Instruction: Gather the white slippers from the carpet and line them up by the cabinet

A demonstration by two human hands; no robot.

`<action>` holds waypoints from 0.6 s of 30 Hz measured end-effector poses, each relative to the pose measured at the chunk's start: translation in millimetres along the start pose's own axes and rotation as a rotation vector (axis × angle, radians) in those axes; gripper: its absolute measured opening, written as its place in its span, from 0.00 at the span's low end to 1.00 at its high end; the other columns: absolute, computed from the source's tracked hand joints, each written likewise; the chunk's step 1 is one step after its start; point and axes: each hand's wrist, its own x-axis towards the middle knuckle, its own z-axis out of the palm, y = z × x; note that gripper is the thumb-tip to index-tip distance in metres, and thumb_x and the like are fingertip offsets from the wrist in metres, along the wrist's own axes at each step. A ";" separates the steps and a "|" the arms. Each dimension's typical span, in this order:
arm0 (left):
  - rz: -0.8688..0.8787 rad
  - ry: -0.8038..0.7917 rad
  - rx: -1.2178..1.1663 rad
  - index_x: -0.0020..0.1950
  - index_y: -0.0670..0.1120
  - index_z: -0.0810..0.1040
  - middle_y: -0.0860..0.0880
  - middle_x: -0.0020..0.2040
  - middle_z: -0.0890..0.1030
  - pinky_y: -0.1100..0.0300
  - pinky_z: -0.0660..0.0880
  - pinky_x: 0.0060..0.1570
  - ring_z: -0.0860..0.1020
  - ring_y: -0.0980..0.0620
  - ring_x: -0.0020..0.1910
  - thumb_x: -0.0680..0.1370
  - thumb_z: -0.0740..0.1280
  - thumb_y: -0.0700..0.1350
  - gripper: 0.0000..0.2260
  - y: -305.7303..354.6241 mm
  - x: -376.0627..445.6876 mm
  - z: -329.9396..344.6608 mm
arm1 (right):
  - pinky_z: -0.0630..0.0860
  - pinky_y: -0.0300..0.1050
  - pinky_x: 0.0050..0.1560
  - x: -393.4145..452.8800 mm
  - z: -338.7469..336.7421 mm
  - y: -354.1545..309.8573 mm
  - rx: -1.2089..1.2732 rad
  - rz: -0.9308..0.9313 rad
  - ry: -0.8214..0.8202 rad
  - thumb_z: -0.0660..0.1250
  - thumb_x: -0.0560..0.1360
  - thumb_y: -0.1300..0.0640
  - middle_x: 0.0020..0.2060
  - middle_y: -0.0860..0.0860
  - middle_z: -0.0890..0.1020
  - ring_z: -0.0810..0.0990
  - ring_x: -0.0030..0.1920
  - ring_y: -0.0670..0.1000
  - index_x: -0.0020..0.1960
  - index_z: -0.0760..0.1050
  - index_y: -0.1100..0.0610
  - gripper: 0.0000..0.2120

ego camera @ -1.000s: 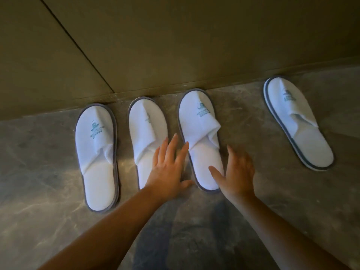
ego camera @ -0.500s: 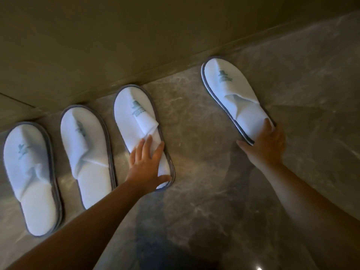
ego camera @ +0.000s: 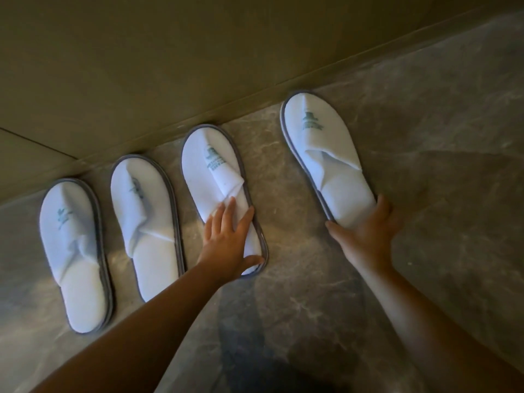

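Several white slippers with grey soles lie toes-first against the cabinet base (ego camera: pixel 198 66). The leftmost slipper (ego camera: pixel 71 251) and the second slipper (ego camera: pixel 144 222) sit side by side. My left hand (ego camera: pixel 229 245) rests flat, fingers spread, on the heel of the third slipper (ego camera: pixel 209 177). The fourth slipper (ego camera: pixel 320 148) lies apart to the right, slanted. My right hand (ego camera: pixel 368 231) cups its heel, thumb at the left edge and fingers around the right side.
The floor (ego camera: pixel 425 137) is grey-brown marbled stone, with a wide gap between the third and fourth slippers. The olive cabinet front runs diagonally across the top. My shadow darkens the floor at bottom centre.
My right hand left the third slipper and reached right to the fourth slipper's heel. My left hand slid from the second slipper onto the third slipper's heel. The view swung right.
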 end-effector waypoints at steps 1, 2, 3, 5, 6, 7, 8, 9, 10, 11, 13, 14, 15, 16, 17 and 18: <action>0.001 -0.001 0.007 0.73 0.52 0.44 0.41 0.76 0.42 0.42 0.43 0.71 0.42 0.39 0.74 0.67 0.66 0.62 0.43 -0.9 -0.1 0.5 | 0.65 0.55 0.59 -9.9 6.4 -2.2 0.014 -0.011 -0.014 0.78 0.56 0.54 0.62 0.65 0.65 0.63 0.61 0.64 0.67 0.56 0.64 0.48; 0.000 -0.003 0.012 0.72 0.52 0.44 0.41 0.76 0.42 0.43 0.43 0.71 0.42 0.40 0.74 0.67 0.65 0.63 0.43 -1.6 -0.1 1.1 | 0.64 0.55 0.60 -18.1 12.4 -4.1 0.020 -0.024 -0.026 0.79 0.55 0.55 0.62 0.65 0.65 0.63 0.61 0.63 0.66 0.56 0.65 0.48; 0.000 -0.005 0.014 0.72 0.52 0.44 0.41 0.76 0.41 0.43 0.43 0.71 0.41 0.40 0.74 0.67 0.65 0.63 0.43 -1.7 0.1 1.6 | 0.64 0.54 0.60 -24.7 17.7 -6.1 0.018 -0.037 -0.036 0.78 0.55 0.55 0.62 0.65 0.65 0.63 0.61 0.63 0.66 0.56 0.66 0.48; 0.001 -0.003 0.013 0.72 0.52 0.44 0.42 0.76 0.41 0.43 0.42 0.71 0.41 0.40 0.74 0.67 0.65 0.63 0.43 -1.3 0.6 2.0 | 0.63 0.54 0.62 -30.7 24.6 -10.1 0.010 -0.053 -0.043 0.78 0.56 0.55 0.63 0.65 0.64 0.62 0.62 0.64 0.67 0.56 0.66 0.48; 0.003 0.000 0.011 0.72 0.52 0.44 0.42 0.76 0.41 0.43 0.42 0.71 0.41 0.40 0.74 0.67 0.65 0.63 0.43 -1.0 0.8 1.9 | 0.62 0.54 0.62 -30.9 26.5 -12.0 0.008 -0.052 -0.037 0.78 0.56 0.55 0.63 0.65 0.64 0.61 0.62 0.64 0.67 0.56 0.66 0.48; 0.005 0.003 0.010 0.72 0.52 0.44 0.42 0.76 0.41 0.43 0.42 0.71 0.41 0.40 0.74 0.67 0.65 0.63 0.43 -1.0 0.8 1.9 | 0.62 0.53 0.62 -30.2 28.1 -13.4 0.007 -0.049 -0.027 0.78 0.56 0.54 0.63 0.66 0.64 0.61 0.62 0.64 0.67 0.56 0.67 0.48; 0.006 0.005 0.008 0.72 0.52 0.44 0.42 0.76 0.41 0.43 0.42 0.71 0.41 0.40 0.74 0.67 0.65 0.63 0.43 -1.3 0.7 2.0 | 0.61 0.54 0.62 -29.7 29.0 -14.7 0.002 -0.049 -0.020 0.78 0.56 0.54 0.63 0.66 0.64 0.62 0.62 0.64 0.67 0.56 0.67 0.48; 0.007 0.004 0.009 0.72 0.52 0.44 0.42 0.76 0.41 0.44 0.42 0.71 0.41 0.40 0.74 0.67 0.65 0.63 0.43 -1.7 0.8 2.3 | 0.61 0.54 0.62 -29.4 30.0 -15.9 -0.004 -0.054 -0.015 0.78 0.56 0.54 0.62 0.67 0.64 0.62 0.61 0.65 0.66 0.56 0.67 0.47; 0.008 -0.001 0.011 0.72 0.52 0.43 0.42 0.76 0.41 0.44 0.41 0.71 0.40 0.40 0.74 0.67 0.65 0.63 0.43 -2.0 0.9 2.2 | 0.61 0.54 0.62 -29.3 30.6 -17.2 -0.011 -0.056 -0.014 0.78 0.56 0.54 0.62 0.67 0.64 0.62 0.61 0.65 0.66 0.57 0.68 0.47; 0.011 -0.005 0.015 0.72 0.52 0.43 0.42 0.76 0.40 0.44 0.41 0.71 0.40 0.40 0.74 0.67 0.64 0.63 0.43 -2.5 1.2 2.4 | 0.61 0.55 0.62 -28.9 31.8 -17.7 -0.013 -0.053 -0.013 0.78 0.56 0.54 0.62 0.67 0.65 0.62 0.61 0.65 0.66 0.57 0.67 0.47; 0.019 -0.011 0.015 0.72 0.52 0.42 0.42 0.76 0.40 0.44 0.41 0.71 0.39 0.40 0.74 0.68 0.64 0.64 0.43 -3.5 1.4 2.5 | 0.64 0.58 0.61 -30.3 33.3 -20.5 -0.018 -0.045 -0.019 0.78 0.56 0.54 0.62 0.66 0.64 0.62 0.61 0.65 0.66 0.57 0.67 0.47; 0.024 -0.012 0.015 0.72 0.52 0.42 0.42 0.76 0.40 0.44 0.41 0.71 0.39 0.40 0.74 0.68 0.64 0.64 0.43 -3.8 1.3 2.4 | 0.65 0.59 0.61 -31.1 34.3 -22.2 -0.020 -0.042 -0.022 0.78 0.56 0.54 0.62 0.66 0.64 0.62 0.61 0.65 0.66 0.56 0.66 0.48; 0.029 -0.011 0.013 0.72 0.52 0.42 0.42 0.76 0.40 0.44 0.41 0.71 0.39 0.40 0.74 0.68 0.63 0.64 0.42 -4.3 1.5 2.7 | 0.65 0.60 0.61 -31.4 35.6 -22.4 -0.021 -0.043 -0.019 0.78 0.56 0.54 0.62 0.66 0.64 0.62 0.61 0.65 0.66 0.56 0.66 0.48; 0.032 -0.015 0.011 0.72 0.52 0.42 0.42 0.76 0.40 0.44 0.41 0.71 0.39 0.40 0.74 0.68 0.63 0.64 0.42 -4.7 1.5 2.9 | 0.66 0.60 0.61 -32.4 35.6 -23.4 -0.027 -0.036 -0.021 0.78 0.56 0.54 0.62 0.66 0.64 0.62 0.61 0.65 0.66 0.56 0.66 0.48; 0.036 -0.013 0.009 0.72 0.52 0.43 0.42 0.76 0.40 0.44 0.41 0.71 0.39 0.40 0.74 0.68 0.63 0.64 0.42 -5.1 1.8 3.6 | 0.66 0.60 0.60 -32.9 36.0 -23.3 -0.033 -0.037 -0.018 0.78 0.56 0.54 0.62 0.66 0.64 0.62 0.61 0.65 0.66 0.56 0.66 0.48; 0.036 -0.017 0.008 0.72 0.52 0.43 0.42 0.76 0.40 0.44 0.41 0.71 0.39 0.40 0.74 0.68 0.63 0.64 0.42 -5.3 1.9 3.4 | 0.67 0.59 0.60 -33.2 35.6 -24.0 -0.039 -0.034 -0.021 0.78 0.56 0.53 0.62 0.66 0.64 0.62 0.61 0.65 0.67 0.56 0.66 0.48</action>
